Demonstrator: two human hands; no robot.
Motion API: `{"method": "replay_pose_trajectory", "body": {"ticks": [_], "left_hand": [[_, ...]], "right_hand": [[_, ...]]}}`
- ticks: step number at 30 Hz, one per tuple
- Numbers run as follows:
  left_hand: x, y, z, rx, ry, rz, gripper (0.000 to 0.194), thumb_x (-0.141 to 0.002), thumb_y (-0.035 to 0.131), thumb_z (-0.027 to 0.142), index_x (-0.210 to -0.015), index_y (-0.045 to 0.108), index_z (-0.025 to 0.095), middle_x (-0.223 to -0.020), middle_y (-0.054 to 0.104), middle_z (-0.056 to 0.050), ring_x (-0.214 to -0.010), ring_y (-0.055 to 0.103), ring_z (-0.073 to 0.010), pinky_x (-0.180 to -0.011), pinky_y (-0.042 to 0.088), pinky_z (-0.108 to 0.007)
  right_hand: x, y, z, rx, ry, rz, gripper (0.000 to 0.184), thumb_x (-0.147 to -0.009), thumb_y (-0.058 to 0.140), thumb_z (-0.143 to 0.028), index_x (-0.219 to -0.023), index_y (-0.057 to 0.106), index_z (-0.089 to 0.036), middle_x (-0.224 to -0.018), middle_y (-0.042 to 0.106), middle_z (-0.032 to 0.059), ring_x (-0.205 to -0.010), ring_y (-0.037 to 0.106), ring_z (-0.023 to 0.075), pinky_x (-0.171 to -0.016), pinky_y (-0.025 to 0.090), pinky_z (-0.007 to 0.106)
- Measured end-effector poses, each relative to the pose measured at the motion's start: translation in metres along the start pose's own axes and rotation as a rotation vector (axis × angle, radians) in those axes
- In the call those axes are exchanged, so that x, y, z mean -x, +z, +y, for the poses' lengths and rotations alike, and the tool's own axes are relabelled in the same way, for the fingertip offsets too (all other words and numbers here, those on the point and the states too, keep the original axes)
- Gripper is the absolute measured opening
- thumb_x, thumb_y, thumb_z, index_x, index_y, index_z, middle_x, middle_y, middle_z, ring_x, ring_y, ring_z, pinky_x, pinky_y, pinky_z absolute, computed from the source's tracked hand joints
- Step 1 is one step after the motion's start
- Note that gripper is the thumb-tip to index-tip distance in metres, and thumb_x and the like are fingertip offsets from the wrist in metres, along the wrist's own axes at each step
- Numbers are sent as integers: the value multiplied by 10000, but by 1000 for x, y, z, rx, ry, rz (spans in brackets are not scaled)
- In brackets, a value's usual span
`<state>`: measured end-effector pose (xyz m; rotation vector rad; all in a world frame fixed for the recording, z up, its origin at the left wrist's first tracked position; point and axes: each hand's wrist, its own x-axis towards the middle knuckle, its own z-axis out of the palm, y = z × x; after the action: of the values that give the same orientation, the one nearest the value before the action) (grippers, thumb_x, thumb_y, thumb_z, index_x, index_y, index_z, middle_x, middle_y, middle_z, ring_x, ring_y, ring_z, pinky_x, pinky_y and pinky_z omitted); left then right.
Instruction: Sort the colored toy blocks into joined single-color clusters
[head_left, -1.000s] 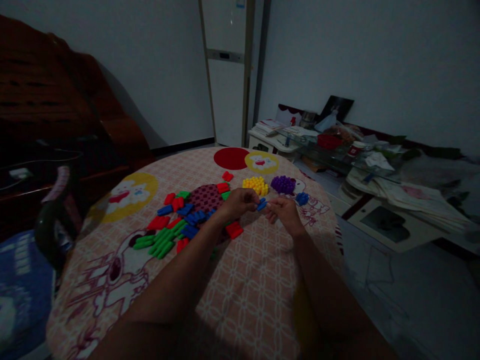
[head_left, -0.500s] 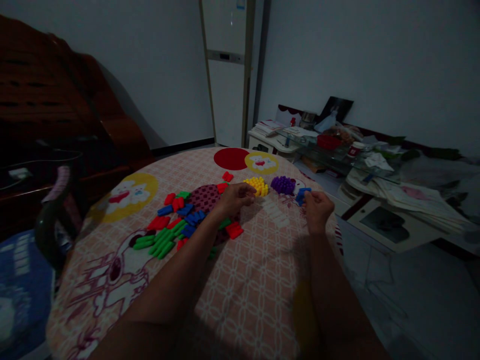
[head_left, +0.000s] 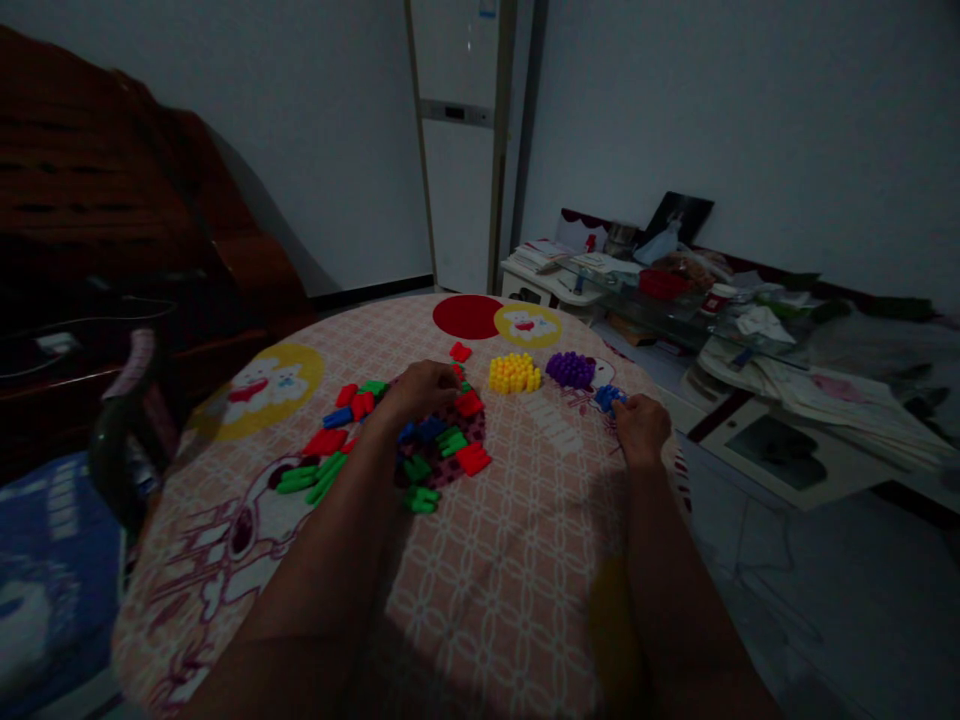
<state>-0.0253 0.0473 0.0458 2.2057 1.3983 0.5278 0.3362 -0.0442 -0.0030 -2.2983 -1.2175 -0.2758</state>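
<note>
My left hand point(head_left: 424, 388) is over the pile of plastic building blocks on the left, its fingers bent downward and their tips mostly hidden. Red blocks point(head_left: 472, 459), green blocks point(head_left: 422, 499) and blue blocks point(head_left: 337, 418) lie loose around it. On the right, my right hand point(head_left: 645, 428) is closed, with its fingertips pinching a small cluster of blue blocks point(head_left: 609, 398) just above or on the tablecloth. Left of that cluster sit a purple block assembly point(head_left: 571, 370) and a yellow block assembly point(head_left: 514, 373), a small gap between them.
A patterned cloth covers the round table point(head_left: 487, 580). To the left are a chair point(head_left: 124, 430) and a dark wooden bench point(head_left: 90, 200). A glass-topped stand point(head_left: 630, 290) with papers, a red bowl point(head_left: 663, 284) and a cup point(head_left: 716, 298) stands along the right wall.
My left hand has moved left, from beside the yellow assembly to above the loose blocks. My right hand has lowered slightly with the blue blocks. The view has shifted a little.
</note>
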Motion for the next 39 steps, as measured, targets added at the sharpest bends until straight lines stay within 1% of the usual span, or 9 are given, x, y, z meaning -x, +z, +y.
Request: {"method": "replay_pose_trajectory", "body": {"ticks": [5,9,15,20,25,28,32,35,39], "left_hand": [[6,-5,-5,-126,-104,-81,147,-697,633,187,-806,729,163,-662,707,-5,-616,633,-153,-576,415,-224],[6,-8,-11,-248,-177,-91,158,-684,643,167,-790,758,182,-667,708,-15,-661,641,-174,-625,419,-242],[8,-9,-13,-190,-92,-356,182,-576,733,140,-736,763,222,-735,725,9,-726,623,-173,-673,416,-238],[13,-12,-15,-78,-61,-364,133,-570,735,144,-687,726,208,-670,674,25,-681,583,-159,-660,406,-238],[9,-12,-5,270,66,-146,142,-694,697,239,-812,681,163,-658,635,19,-629,557,-125,-621,418,-226],[2,4,16,444,171,-121,165,-733,679,256,-851,653,144,-686,636,11,-611,554,-105,-603,432,-215],[0,33,47,364,279,-156,144,-711,698,207,-834,664,140,-707,643,9,-629,564,-102,-593,422,-201],[3,48,62,278,322,-143,133,-710,675,144,-841,659,150,-727,649,13,-664,584,-111,-609,423,-200],[8,55,72,240,364,-116,175,-729,631,92,-890,639,160,-747,657,13,-697,602,-122,-644,433,-210]], "right_hand": [[3,-4,-1,20,3,-52,235,-815,642,-346,-842,776,-155,-891,753,164,-797,664,253,-669,393,320],[4,-6,-4,-41,-2,58,283,-840,569,-338,-852,776,-145,-847,747,159,-738,638,244,-653,376,322],[9,-1,-17,-248,-141,130,329,-833,507,-363,-713,725,-148,-706,704,118,-630,570,200,-626,349,306],[20,5,-33,-415,-272,84,331,-832,510,-385,-645,676,-168,-627,659,73,-578,534,170,-618,359,298],[42,4,-62,-715,-423,-133,305,-837,543,-404,-680,678,-180,-639,651,36,-610,574,157,-615,424,270],[57,3,-80,-907,-401,-355,298,-845,574,-434,-792,721,-180,-654,661,14,-574,578,146,-549,442,247],[67,-1,-91,-1024,-407,-482,307,-829,615,-428,-931,764,-180,-759,717,22,-596,597,144,-554,460,247],[64,-4,-90,-1023,-427,-512,266,-796,651,-414,-809,767,-175,-725,708,22,-630,601,148,-590,457,248],[55,-7,-80,-1005,-362,-628,275,-750,689,-438,-755,753,-170,-636,649,4,-572,538,128,-522,393,230]]}}
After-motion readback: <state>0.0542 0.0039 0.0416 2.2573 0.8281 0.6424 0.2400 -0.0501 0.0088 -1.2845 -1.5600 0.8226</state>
